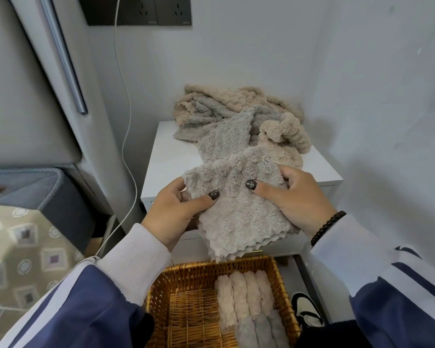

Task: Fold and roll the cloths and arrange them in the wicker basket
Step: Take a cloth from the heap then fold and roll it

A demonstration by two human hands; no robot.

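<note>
Fleecy grey cloth (pixel 239 197) held up over wicker basket (pixel 211 270).
Left hand (pixel 176 209) and right hand (pixel 294 197) pinch its upper corners, fingers curled behind; four rolls (pixel 246 292), possibly more, fill the basket's right side; loose pile (pixel 236 116) on white desk (pixel 161 156).

A white cabinet (pixel 161 156) stands in the corner, and a white cable (pixel 126 136) drops from the dark wall socket (pixel 138 10) above. Left, a patterned cushion (pixel 23 259); lower right, a black-and-white shoe (pixel 308 310).
</note>
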